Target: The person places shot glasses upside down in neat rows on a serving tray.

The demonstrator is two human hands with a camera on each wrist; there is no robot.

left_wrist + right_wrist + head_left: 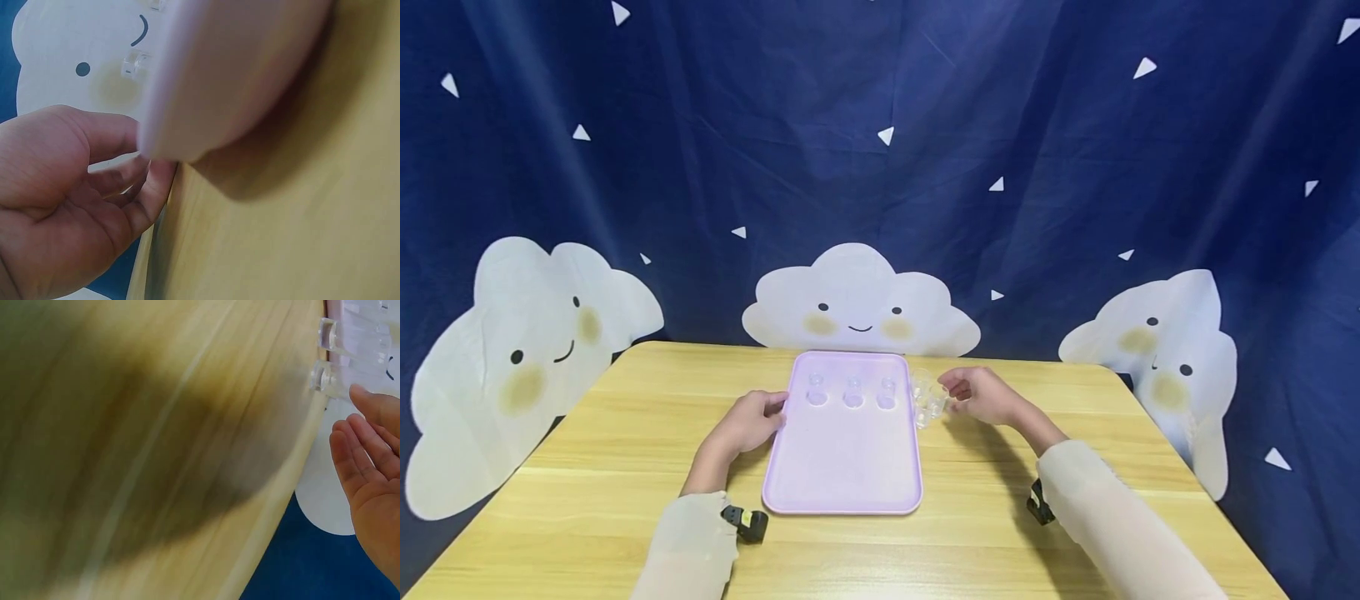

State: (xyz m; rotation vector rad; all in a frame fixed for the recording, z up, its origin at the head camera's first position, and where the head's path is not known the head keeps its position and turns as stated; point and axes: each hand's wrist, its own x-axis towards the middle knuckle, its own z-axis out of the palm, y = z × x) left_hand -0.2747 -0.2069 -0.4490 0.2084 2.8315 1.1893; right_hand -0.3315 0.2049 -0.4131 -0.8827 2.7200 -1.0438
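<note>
A pale purple tray (842,467) lies on the wooden table. My left hand (758,419) grips its left edge; in the left wrist view the thumb of that hand (69,181) meets the tray rim (187,81), with the fingers curled beside and below it. Three small clear cups stand in a row on the tray's far half, the middle cup (853,393) among them. Just off the right edge is a group of similar clear cups (937,403). My right hand (983,395) is beside this group. In the right wrist view its fingers (369,450) are loosely bent, apart from the nearest cup (325,378).
The light wooden table (1000,533) extends on both sides of the tray. Behind it hangs a dark blue curtain (820,167) with white triangles and smiling clouds. A black wrist device (747,525) sits at the left sleeve, another (1039,503) at the right.
</note>
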